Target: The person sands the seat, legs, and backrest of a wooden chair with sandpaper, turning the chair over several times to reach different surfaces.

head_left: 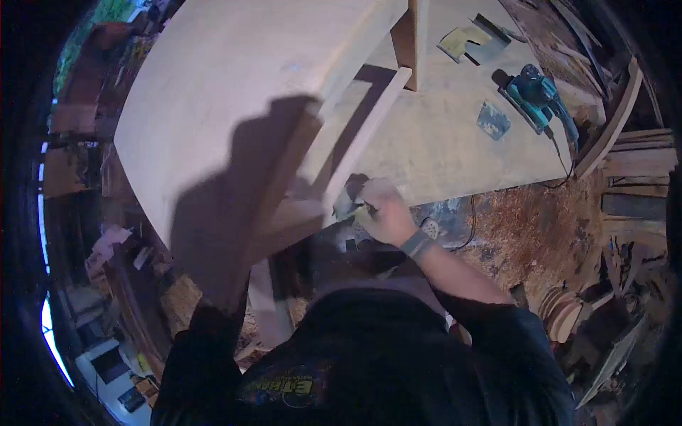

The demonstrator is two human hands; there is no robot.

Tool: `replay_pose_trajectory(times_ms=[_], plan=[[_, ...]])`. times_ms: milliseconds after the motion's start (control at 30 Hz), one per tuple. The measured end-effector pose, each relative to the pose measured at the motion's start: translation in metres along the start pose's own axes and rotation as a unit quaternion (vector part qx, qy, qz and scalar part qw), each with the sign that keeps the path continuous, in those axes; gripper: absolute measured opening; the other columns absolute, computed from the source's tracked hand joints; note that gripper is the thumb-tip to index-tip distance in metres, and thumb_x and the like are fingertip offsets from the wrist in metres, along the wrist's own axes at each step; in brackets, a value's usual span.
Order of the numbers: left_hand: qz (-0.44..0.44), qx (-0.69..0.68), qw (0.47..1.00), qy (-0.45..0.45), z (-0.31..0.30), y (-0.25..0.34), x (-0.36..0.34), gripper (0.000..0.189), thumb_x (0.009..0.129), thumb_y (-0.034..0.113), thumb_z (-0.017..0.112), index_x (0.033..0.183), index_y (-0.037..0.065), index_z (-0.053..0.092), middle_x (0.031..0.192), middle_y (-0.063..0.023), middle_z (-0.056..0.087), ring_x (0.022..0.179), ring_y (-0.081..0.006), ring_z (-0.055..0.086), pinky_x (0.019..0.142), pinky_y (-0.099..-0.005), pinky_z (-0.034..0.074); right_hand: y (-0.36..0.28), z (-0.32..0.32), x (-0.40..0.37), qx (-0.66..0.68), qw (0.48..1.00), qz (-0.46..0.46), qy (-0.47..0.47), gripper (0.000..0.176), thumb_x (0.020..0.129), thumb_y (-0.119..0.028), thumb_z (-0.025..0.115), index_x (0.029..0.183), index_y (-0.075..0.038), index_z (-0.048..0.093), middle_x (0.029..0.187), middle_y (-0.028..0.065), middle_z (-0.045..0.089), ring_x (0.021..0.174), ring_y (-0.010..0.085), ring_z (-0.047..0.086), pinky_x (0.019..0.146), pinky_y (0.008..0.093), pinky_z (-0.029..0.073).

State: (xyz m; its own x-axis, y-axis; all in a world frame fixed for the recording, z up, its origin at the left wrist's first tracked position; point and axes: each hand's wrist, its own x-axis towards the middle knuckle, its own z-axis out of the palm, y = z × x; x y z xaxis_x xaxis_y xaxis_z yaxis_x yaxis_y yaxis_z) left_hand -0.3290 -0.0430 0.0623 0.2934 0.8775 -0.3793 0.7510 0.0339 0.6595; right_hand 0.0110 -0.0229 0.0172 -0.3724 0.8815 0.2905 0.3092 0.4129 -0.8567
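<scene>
By rail's (371, 131) near end, R hand (387, 215) fingers clamped on yellowish scrap (363, 213), pokes out L.

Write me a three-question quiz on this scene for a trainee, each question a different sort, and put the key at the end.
1. Short answer: What does the person wear around the wrist of the right hand?
2. True or false: The teal power tool on the pale panel is in contact with the right hand.
3. Multiple choice: As seen in the picture, the small blue-grey piece lies
A) on top of the teal power tool
B) to the left of the teal power tool
C) underneath the right hand

Key:
1. A band.
2. False; the tool lies well apart from the hand.
3. B
</scene>
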Motion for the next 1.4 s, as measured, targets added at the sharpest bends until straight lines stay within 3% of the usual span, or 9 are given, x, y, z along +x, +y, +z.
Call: replay_pose_trajectory(times_ms=[267,433,533,767,867,1067,1167,1233,1400], plan=[[0.070,0.058,0.994,-0.053,-0.013,0.009,0.043,0.044,0.110,0.037,0.052,0.135,0.003,0.064,0.130,-0.0145,0.070,0.117,-0.0282,0.068,0.100,-0.0414,0.053,-0.005,0.045,-0.028,0.003,0.998,-0.017,0.056,0.018,0.082,-0.009,0.073,0.099,-0.004,0.069,0.099,0.0138,0.068,0.100,0.0364,0.065,0.089,0.0474,0.052],[0.078,0.046,0.994,-0.068,-0.010,0.002,0.041,0.045,0.110,0.038,0.052,0.136,0.003,0.064,0.130,-0.0143,0.069,0.117,-0.0280,0.067,0.101,-0.0414,0.053,-0.002,0.070,-0.034,0.200,0.926,0.280,0.156,0.013,0.079,-0.006,0.070,0.091,-0.004,0.069,0.092,0.0134,0.069,0.088,0.0289,0.068,0.080,0.0379,0.054],[0.078,0.040,0.993,-0.077,-0.008,-0.002,0.039,0.045,0.110,0.038,0.051,0.136,0.003,0.064,0.131,-0.0142,0.069,0.118,-0.0280,0.067,0.101,-0.0414,0.053,0.006,0.075,-0.037,0.262,0.927,0.253,0.092,0.019,0.094,-0.002,0.067,0.113,-0.004,0.070,0.095,-0.0018,0.064,0.086,0.0055,0.061,0.070,0.0264,0.052],[0.071,0.026,0.993,-0.090,-0.003,-0.007,0.033,0.046,0.111,0.039,0.051,0.137,0.004,0.063,0.132,-0.0140,0.069,0.119,-0.0278,0.067,0.102,-0.0413,0.053,0.014,0.081,-0.036,0.458,0.850,0.256,0.055,0.021,0.102,-0.009,0.071,0.122,-0.002,0.072,0.110,0.0045,0.072,0.088,0.0086,0.065,0.076,0.0269,0.054],[0.066,0.022,0.993,-0.093,-0.002,-0.008,0.028,0.047,0.111,0.040,0.050,0.138,0.004,0.063,0.132,-0.0139,0.069,0.119,-0.0277,0.067,0.102,-0.0413,0.053,0.014,0.074,-0.035,0.477,0.837,0.268,0.020,0.024,0.104,-0.009,0.068,0.126,0.001,0.070,0.118,0.0064,0.072,0.107,0.0145,0.067,0.096,0.0320,0.053],[0.058,0.014,0.994,-0.093,-0.003,-0.009,0.019,0.048,0.111,0.040,0.050,0.138,0.004,0.062,0.133,-0.0137,0.069,0.120,-0.0276,0.067,0.102,-0.0413,0.052,-0.020,0.051,-0.007,0.317,0.943,0.097,0.039,0.024,0.107,-0.016,0.064,0.124,-0.002,0.073,0.118,0.0076,0.072,0.099,0.0141,0.068,0.085,0.0317,0.057],[0.061,0.011,0.994,-0.089,-0.004,-0.010,0.018,0.048,0.111,0.041,0.049,0.139,0.004,0.062,0.134,-0.0136,0.068,0.120,-0.0275,0.066,0.103,-0.0413,0.052,-0.011,0.046,-0.013,0.423,0.811,0.398,-0.070,0.024,0.108,-0.017,0.061,0.123,-0.003,0.073,0.115,0.0108,0.073,0.107,0.0207,0.068,0.094,0.0369,0.055],[0.062,0.011,0.994,-0.086,-0.004,-0.013,0.018,0.048,0.111,0.041,0.049,0.139,0.004,0.062,0.134,-0.0135,0.068,0.120,-0.0275,0.066,0.103,-0.0412,0.052,-0.015,0.042,-0.013,0.269,0.939,0.213,-0.038,0.024,0.109,-0.018,0.059,0.122,-0.003,0.073,0.114,0.0136,0.073,0.109,0.0246,0.068,0.099,0.0408,0.053],[0.058,0.008,0.994,-0.088,-0.007,-0.012,0.009,0.049,0.111,0.042,0.048,0.140,0.004,0.061,0.135,-0.0133,0.068,0.121,-0.0273,0.066,0.103,-0.0412,0.052,-0.023,0.049,-0.010,0.318,0.932,0.171,-0.023,0.021,0.106,-0.016,0.065,0.120,-0.003,0.072,0.115,0.0119,0.072,0.110,0.0204,0.067,0.100,0.0364,0.052]])
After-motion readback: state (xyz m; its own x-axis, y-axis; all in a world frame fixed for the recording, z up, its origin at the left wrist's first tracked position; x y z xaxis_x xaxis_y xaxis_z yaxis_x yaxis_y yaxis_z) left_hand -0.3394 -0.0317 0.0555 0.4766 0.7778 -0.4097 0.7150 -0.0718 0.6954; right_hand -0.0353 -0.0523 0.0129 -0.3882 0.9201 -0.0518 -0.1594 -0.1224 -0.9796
